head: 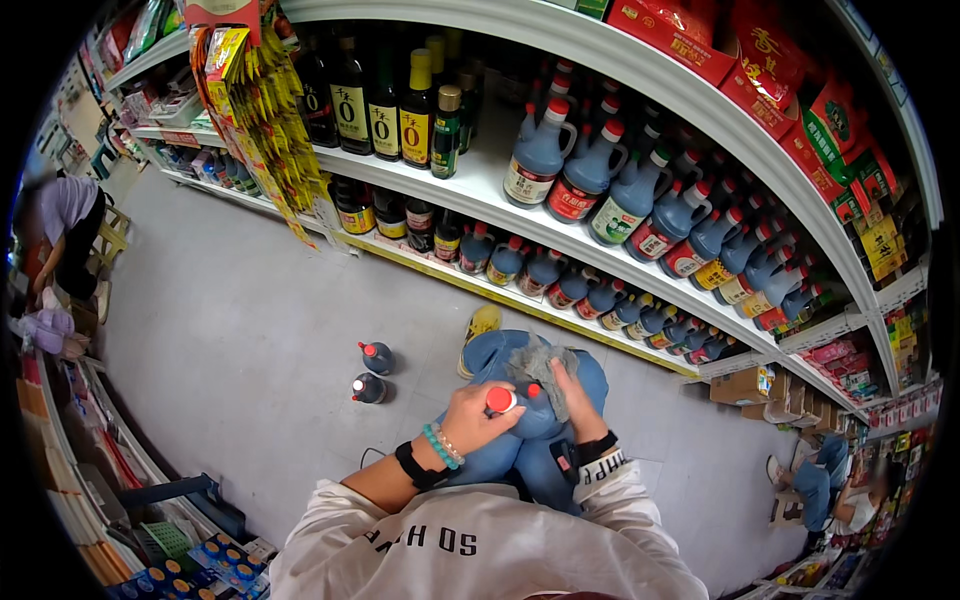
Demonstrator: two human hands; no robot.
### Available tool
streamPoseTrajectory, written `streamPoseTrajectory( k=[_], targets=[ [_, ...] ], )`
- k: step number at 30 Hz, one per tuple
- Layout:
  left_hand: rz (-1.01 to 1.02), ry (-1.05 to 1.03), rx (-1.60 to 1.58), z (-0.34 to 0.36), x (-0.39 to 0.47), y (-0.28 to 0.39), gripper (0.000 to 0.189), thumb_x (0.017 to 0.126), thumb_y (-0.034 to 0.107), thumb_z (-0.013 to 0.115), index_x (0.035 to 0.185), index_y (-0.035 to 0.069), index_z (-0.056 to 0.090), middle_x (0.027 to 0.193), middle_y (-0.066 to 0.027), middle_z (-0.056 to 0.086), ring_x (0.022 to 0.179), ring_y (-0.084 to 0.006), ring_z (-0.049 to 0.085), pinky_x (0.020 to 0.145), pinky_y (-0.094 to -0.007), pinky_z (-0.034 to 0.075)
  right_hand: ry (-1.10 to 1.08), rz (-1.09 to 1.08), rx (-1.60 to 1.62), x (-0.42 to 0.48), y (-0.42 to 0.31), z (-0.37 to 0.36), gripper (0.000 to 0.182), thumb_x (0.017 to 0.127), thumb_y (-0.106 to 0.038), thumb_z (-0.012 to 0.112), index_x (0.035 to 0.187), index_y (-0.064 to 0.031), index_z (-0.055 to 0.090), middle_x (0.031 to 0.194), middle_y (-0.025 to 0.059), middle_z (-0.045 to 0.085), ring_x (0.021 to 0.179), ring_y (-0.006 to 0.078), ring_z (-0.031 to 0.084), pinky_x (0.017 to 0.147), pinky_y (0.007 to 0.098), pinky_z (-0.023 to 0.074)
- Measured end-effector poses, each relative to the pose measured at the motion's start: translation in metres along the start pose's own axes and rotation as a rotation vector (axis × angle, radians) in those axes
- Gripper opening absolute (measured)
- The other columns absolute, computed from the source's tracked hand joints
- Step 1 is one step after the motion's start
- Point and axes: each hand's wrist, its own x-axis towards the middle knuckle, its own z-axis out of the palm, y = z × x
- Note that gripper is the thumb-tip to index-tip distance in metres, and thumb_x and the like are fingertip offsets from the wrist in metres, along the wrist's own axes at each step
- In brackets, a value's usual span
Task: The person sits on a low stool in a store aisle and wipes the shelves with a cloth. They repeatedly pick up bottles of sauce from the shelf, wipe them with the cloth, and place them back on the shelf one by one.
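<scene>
My left hand (474,416) grips the neck of a plastic condiment jug (536,421), just under its red cap (501,399). A smaller red spout cap (533,390) points up beside it. The jug is held over my lap, and its dark body is partly hidden by my hand. In my right hand (574,401) is a crumpled grey cloth (541,365), pressed close to the jug's side; the exact contact cannot be told. Left of my knees, a red-capped jug (377,358) and a white-capped jug (369,388) stand upright on the floor.
Ahead runs a white shelf (480,176) with rows of jugs (536,161) and glass bottles (350,101). Yellow sachet strips (274,127) hang from it. Cardboard boxes (739,386) sit at its right end. One person (67,225) bends far left; another (840,499) sits right.
</scene>
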Motion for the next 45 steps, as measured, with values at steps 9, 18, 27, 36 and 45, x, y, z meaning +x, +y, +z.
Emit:
streamPoseTrajectory(
  k=[9, 18, 27, 36, 45],
  targets=[
    [0.150, 0.046, -0.091, -0.003, 0.003, 0.026, 0.024, 0.069, 0.014, 0.069, 0.086, 0.002, 0.057, 0.065, -0.0076, 0.059, 0.054, -0.0131, 0.056, 0.053, -0.0247, 0.045, 0.248, 0.020, 0.464, -0.043, 0.055, -0.017, 0.044, 0.090, -0.036, 0.041, 0.117, -0.0013, 0.046, 0.115, 0.0104, 0.050, 0.103, 0.0217, 0.050, 0.089, 0.0322, 0.0395],
    [-0.029, 0.008, 0.027, -0.020, 0.012, 0.048, 0.025, 0.069, 0.019, 0.070, 0.084, 0.003, 0.057, 0.066, -0.0085, 0.058, 0.053, -0.0171, 0.056, 0.049, -0.0254, 0.044, 0.059, 0.214, 0.536, -0.043, 0.059, -0.002, 0.044, 0.089, -0.035, 0.041, 0.121, -0.0055, 0.043, 0.119, 0.0088, 0.048, 0.108, 0.0218, 0.048, 0.095, 0.0350, 0.0361],
    [0.189, -0.273, 0.056, -0.025, 0.030, 0.025, 0.033, 0.071, 0.025, 0.068, 0.094, 0.005, 0.054, 0.084, -0.0111, 0.059, 0.071, -0.0277, 0.058, 0.062, -0.0326, 0.046, 0.023, 0.171, 0.499, -0.030, 0.088, -0.017, 0.043, 0.090, -0.030, 0.041, 0.124, -0.0035, 0.039, 0.120, 0.0100, 0.047, 0.108, 0.0207, 0.048, 0.092, 0.0339, 0.0380],
    [0.027, -0.443, -0.158, -0.036, 0.035, 0.016, 0.035, 0.076, 0.020, 0.065, 0.104, 0.006, 0.050, 0.091, -0.0096, 0.061, 0.081, -0.0246, 0.061, 0.069, -0.0306, 0.047, 0.090, 0.246, 0.247, -0.049, 0.054, -0.041, 0.044, 0.083, -0.028, 0.052, 0.118, -0.0028, 0.044, 0.106, 0.0085, 0.054, 0.095, 0.0193, 0.055, 0.081, 0.0313, 0.0447],
    [-0.033, -0.459, -0.194, -0.028, 0.016, -0.001, 0.034, 0.073, 0.019, 0.068, 0.100, 0.006, 0.053, 0.085, -0.0104, 0.062, 0.075, -0.0228, 0.061, 0.066, -0.0296, 0.047, -0.062, 0.069, 0.974, -0.044, 0.037, -0.077, 0.045, 0.088, -0.033, 0.037, 0.118, 0.0009, 0.044, 0.119, 0.0141, 0.048, 0.105, 0.0276, 0.048, 0.092, 0.0380, 0.0396]
  ],
)
